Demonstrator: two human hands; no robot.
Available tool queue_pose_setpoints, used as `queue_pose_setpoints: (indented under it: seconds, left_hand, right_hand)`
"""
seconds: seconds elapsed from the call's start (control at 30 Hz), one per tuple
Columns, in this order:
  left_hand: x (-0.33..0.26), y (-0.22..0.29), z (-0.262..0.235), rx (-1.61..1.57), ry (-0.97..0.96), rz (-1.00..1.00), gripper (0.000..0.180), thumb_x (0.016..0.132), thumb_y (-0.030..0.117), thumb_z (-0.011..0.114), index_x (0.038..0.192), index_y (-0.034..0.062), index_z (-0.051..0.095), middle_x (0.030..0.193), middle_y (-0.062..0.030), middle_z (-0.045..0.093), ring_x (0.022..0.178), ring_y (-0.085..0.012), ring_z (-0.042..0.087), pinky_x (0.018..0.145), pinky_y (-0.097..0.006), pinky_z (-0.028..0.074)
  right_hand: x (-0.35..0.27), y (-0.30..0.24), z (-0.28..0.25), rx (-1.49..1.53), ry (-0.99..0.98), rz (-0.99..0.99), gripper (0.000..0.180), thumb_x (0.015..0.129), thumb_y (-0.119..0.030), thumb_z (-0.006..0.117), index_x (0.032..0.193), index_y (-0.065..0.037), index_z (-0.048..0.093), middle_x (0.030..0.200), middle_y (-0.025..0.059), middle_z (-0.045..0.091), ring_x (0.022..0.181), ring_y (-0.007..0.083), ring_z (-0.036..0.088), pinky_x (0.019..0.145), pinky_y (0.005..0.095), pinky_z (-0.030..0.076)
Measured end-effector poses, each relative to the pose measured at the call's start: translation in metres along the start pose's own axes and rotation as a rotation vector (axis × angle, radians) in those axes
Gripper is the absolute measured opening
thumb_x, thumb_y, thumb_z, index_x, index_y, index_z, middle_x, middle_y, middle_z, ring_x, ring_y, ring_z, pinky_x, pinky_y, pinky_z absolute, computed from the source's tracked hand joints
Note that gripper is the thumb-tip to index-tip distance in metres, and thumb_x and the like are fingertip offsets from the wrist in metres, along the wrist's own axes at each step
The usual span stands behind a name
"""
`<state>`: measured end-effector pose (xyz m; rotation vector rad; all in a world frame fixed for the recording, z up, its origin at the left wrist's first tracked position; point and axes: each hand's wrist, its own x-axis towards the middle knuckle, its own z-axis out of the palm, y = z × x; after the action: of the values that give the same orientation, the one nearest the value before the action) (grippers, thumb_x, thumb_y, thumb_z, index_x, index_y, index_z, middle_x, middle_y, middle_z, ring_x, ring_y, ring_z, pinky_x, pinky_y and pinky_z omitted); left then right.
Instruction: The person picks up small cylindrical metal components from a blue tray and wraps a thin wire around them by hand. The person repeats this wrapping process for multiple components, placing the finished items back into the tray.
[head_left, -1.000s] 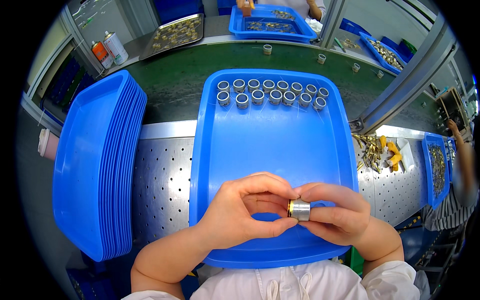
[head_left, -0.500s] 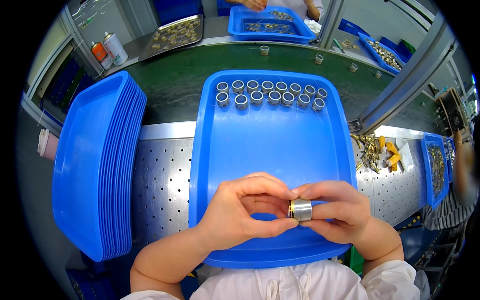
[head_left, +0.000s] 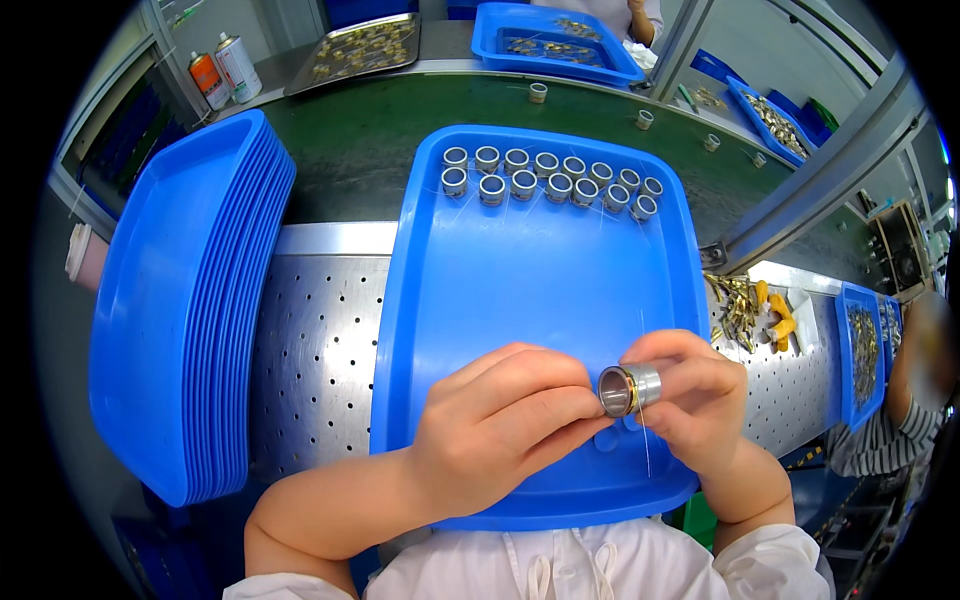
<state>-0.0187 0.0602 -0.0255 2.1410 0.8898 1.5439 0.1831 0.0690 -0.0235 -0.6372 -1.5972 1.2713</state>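
Observation:
Above the near part of a blue tray [head_left: 520, 290], my right hand [head_left: 705, 395] grips a short silver metal sleeve [head_left: 632, 388] with a brass-coloured band near one end. The sleeve is tilted, its open mouth facing left and up toward me. A thin, light wire stands out above and below it. My left hand [head_left: 505, 415] is closed, its fingertips pressed together at the sleeve's left rim; whatever lies between them is hidden. Two rows of similar metal sleeves [head_left: 523, 184] stand along the tray's far side, with fine wires around them.
A tall stack of blue trays [head_left: 170, 300] stands at left, beside a perforated metal bench [head_left: 315, 350]. Beyond runs a green conveyor belt [head_left: 340, 150] carrying several sleeves. Brass parts [head_left: 738, 310] and yellow finger cots [head_left: 780, 325] lie at right. A metal post [head_left: 820, 165] rises nearby.
The sleeve has turned so its open mouth shows, and it has moved slightly right and up. My left hand's fingers have drawn together at its rim. The wire now shows.

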Motion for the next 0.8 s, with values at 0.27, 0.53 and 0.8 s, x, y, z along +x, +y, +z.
queue_pose_setpoints:
  seconds: [0.27, 0.53, 0.8]
  left_hand:
    - [0.0007, 0.0010, -0.0017, 0.046, 0.003, 0.033, 0.023, 0.058, 0.004, 0.081, 0.076, 0.0057, 0.066, 0.080, -0.0066, 0.062, 0.067, -0.0206, 0.062, 0.056, -0.028, 0.051]
    - [0.0023, 0.0006, -0.0046, 0.009, -0.082, -0.045, 0.021, 0.060, 0.003, 0.079, 0.076, 0.0056, 0.066, 0.077, -0.0058, 0.063, 0.067, -0.0186, 0.063, 0.056, -0.027, 0.051]
    - [0.0048, -0.0009, -0.0050, -0.118, -0.101, -0.145, 0.023, 0.059, -0.003, 0.076, 0.078, 0.0035, 0.065, 0.078, -0.0083, 0.064, 0.067, -0.0192, 0.064, 0.056, -0.026, 0.051]
  right_hand:
    - [-0.0012, -0.0051, 0.0024, -0.220, 0.014, -0.057, 0.022, 0.065, 0.009, 0.075, 0.084, 0.002, 0.066, 0.105, 0.0180, 0.058, 0.091, 0.0225, 0.063, 0.078, 0.0297, 0.052]
    - [0.0003, -0.0037, 0.0003, -0.258, 0.003, -0.048, 0.020, 0.065, 0.005, 0.077, 0.082, 0.001, 0.067, 0.097, 0.0152, 0.061, 0.087, 0.0199, 0.061, 0.074, 0.0279, 0.050]
    - [-0.0008, -0.0026, 0.0008, -0.233, 0.018, 0.018, 0.018, 0.065, 0.003, 0.077, 0.080, 0.000, 0.068, 0.095, 0.0135, 0.062, 0.086, 0.0189, 0.061, 0.073, 0.0271, 0.049]
